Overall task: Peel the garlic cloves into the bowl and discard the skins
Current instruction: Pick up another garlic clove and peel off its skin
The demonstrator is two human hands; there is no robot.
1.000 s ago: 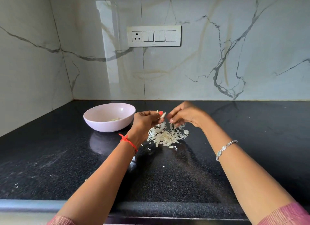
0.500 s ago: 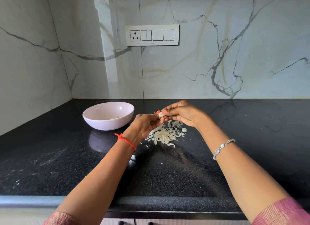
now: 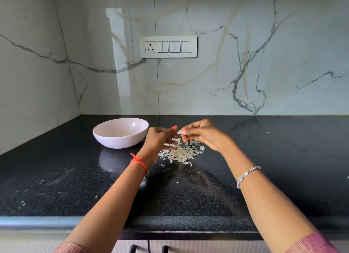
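Note:
My right hand pinches a small pale garlic clove between thumb and fingertips, just above the pile of garlic skins on the black counter. My left hand is beside it on the left, thumb raised and a small gap away from the clove, its fingers reaching loosely toward the right over the pile. A pale sliver shows along those fingers; whether they hold it is unclear. The pale pink bowl stands to the left of my left hand, with a few peeled cloves inside.
The black granite counter runs to marble walls at the back and left, forming a corner behind the bowl. A switch panel is on the back wall. Small skin flakes lie scattered near the front left. Cabinet handles show below the counter edge.
The clove has passed from my left hand to my right hand. The hands met over the pile, then drew slightly apart, and my left thumb has lifted off the clove.

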